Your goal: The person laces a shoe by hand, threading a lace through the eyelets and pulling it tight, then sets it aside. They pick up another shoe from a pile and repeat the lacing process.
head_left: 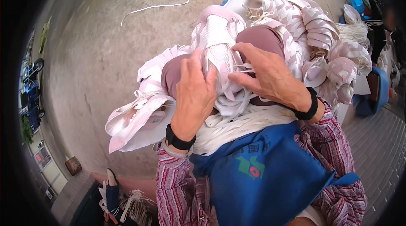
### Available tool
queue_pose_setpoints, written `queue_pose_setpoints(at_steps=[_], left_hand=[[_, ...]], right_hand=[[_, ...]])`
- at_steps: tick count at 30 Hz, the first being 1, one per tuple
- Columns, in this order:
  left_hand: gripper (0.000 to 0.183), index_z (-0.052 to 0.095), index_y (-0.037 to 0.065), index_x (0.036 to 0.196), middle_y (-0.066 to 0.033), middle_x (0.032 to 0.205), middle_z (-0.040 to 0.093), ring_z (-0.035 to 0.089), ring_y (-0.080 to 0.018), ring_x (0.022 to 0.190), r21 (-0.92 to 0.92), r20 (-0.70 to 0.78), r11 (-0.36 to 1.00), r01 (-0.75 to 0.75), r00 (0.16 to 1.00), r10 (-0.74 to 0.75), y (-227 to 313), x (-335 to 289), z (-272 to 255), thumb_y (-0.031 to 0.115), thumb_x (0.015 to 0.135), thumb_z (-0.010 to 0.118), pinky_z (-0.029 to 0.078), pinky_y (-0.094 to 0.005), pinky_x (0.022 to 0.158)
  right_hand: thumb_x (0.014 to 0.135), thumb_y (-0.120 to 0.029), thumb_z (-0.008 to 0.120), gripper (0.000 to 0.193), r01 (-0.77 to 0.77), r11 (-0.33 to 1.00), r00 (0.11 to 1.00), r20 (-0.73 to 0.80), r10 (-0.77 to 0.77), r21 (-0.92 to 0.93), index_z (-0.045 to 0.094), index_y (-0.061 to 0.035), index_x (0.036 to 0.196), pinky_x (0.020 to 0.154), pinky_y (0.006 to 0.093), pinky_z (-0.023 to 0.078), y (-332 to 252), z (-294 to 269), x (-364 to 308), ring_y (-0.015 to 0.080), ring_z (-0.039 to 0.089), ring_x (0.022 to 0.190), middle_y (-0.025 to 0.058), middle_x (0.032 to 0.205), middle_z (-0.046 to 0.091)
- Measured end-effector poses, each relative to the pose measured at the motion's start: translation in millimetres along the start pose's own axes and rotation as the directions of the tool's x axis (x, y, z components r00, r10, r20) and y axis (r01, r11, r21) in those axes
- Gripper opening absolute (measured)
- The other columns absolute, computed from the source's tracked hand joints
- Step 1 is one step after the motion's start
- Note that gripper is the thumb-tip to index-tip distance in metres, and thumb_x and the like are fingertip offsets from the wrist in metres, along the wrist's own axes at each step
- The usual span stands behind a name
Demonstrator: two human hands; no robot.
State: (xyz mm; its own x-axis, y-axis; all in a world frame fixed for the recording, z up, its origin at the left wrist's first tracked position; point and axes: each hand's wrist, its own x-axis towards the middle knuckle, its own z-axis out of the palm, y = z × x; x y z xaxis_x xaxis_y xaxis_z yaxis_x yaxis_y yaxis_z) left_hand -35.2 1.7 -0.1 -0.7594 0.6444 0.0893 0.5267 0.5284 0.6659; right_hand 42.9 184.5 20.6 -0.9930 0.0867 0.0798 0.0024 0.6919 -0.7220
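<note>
A white and pale pink shoe upper (218,29) lies on my lap between my knees, its mesh tongue showing. My left hand (192,95) grips the upper's left edge, thumb on top and fingers along the side. From the right, my right hand (272,78) reaches over it, thumb and forefinger apart with their tips at the upper's edge. A thin white lace (244,66) shows between that thumb and forefinger; its far end is hidden behind the hand. A bundle of white laces (241,124) rests across my lap, just above a blue apron (270,175).
Many nested shoe uppers (319,33) are piled at the right; more uppers (137,118) hang by my left knee. One loose lace (165,5) lies on the concrete floor (110,57). A blue chair (376,93) stands at far right. Another person's foot (111,177) shows at lower left.
</note>
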Motion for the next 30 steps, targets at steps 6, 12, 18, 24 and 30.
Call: queue_pose_setpoints(at_steps=[6, 12, 18, 24, 30], left_hand=[[0.028, 0.056, 0.001, 0.076, -0.0168, 0.068, 0.058, 0.058, -0.0370, 0.066, -0.140, 0.061, 0.972, 0.191, 0.981, -0.184, 26.6, -14.5, -16.8, 0.024, 0.091, 0.060, 0.044, -0.0430, 0.059], [0.032, 0.061, 0.001, 0.079, -0.0164, 0.064, 0.061, 0.061, -0.0343, 0.062, 0.204, 0.099, 0.974, 0.098, 0.988, -0.120, 37.1, -14.2, -4.3, 0.031, 0.082, 0.070, 0.046, -0.0417, 0.058], [0.026, 0.065, -0.001, 0.089, -0.0138, 0.067, 0.064, 0.063, -0.0259, 0.063, 0.116, 0.164, 0.977, 0.178, 0.967, -0.195, 33.2, -19.2, 0.7, 0.025, 0.087, 0.062, 0.047, -0.0366, 0.059], [0.022, 0.061, -0.004, 0.088, -0.0016, 0.082, 0.062, 0.055, -0.0093, 0.073, -0.495, 0.238, 0.732, 0.468, 0.884, -0.403, 13.9, -22.4, -9.4, 0.017, 0.093, 0.055, 0.044, -0.0235, 0.065], [0.010, 0.050, 0.001, 0.096, -0.0049, 0.088, 0.061, 0.059, -0.0142, 0.077, -0.905, 0.331, 0.128, 0.405, 0.863, -0.382, 24.9, -14.5, -25.7, 0.010, 0.093, 0.052, 0.048, -0.0444, 0.095]], right_hand=[[0.080, -0.018, 0.068, 0.034, -0.119, 0.993, 0.986, 0.119, 0.116, 0.017, 0.055, -0.0008, 0.106, 0.063, 0.0432, 0.049, 4.0, -23.8, -21.8, 0.0375, 0.063, 0.075, 0.0202, 0.080, 0.064], [0.076, -0.010, 0.061, 0.019, -0.041, 0.996, 0.995, 0.090, 0.048, -0.077, 0.057, 0.0021, 0.091, 0.063, 0.0474, 0.048, -5.1, -21.5, -42.8, 0.0408, 0.061, 0.073, 0.0216, 0.074, 0.062], [0.084, -0.011, 0.056, 0.011, -0.090, 0.996, 0.983, 0.161, 0.086, 0.017, 0.057, 0.0002, 0.085, 0.064, 0.0471, 0.047, 7.6, -51.9, -52.8, 0.0414, 0.060, 0.072, 0.0210, 0.074, 0.061], [0.087, -0.014, 0.056, 0.022, -0.385, 0.733, 0.909, 0.093, 0.406, 0.562, 0.062, -0.0048, 0.106, 0.051, 0.0162, 0.034, -10.3, -124.6, -65.8, 0.0005, 0.047, 0.060, -0.0045, 0.073, 0.057], [0.092, -0.013, 0.054, 0.029, -0.097, 0.892, 0.830, -0.458, 0.317, 0.442, 0.058, -0.0010, 0.117, 0.040, 0.0155, 0.020, 40.4, -154.6, -101.8, -0.0025, 0.027, 0.046, -0.0096, 0.063, 0.044]])
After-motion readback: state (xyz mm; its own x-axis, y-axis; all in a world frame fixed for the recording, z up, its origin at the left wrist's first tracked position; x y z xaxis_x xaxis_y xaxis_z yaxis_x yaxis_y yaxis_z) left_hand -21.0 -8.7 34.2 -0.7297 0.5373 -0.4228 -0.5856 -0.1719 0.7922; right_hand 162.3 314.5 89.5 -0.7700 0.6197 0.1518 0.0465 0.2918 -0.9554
